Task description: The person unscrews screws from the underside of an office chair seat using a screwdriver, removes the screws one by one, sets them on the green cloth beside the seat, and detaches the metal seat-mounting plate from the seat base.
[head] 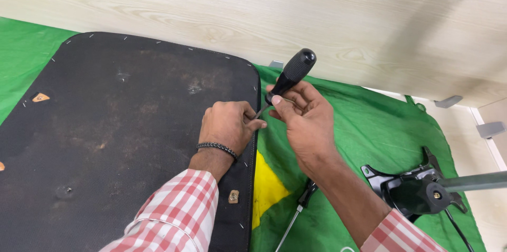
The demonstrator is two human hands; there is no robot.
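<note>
A large black fabric-covered seat panel [116, 125] lies upside down on a green cloth [369, 120], with small staples along its edge. My left hand [229, 125] rests as a fist on the panel's right edge, a dark bracelet on the wrist. My right hand [303, 120] grips a screwdriver with a black handle [293, 72], its shaft angled down toward the panel edge by my left fingers. The tip is hidden between the two hands.
A second screwdriver [296, 215] lies on the cloth under my right forearm. A black metal chair mechanism with a grey rod [422, 188] sits at the right. A pale wooden board [317, 14] runs along the far side. A yellow patch [266, 188] marks the cloth.
</note>
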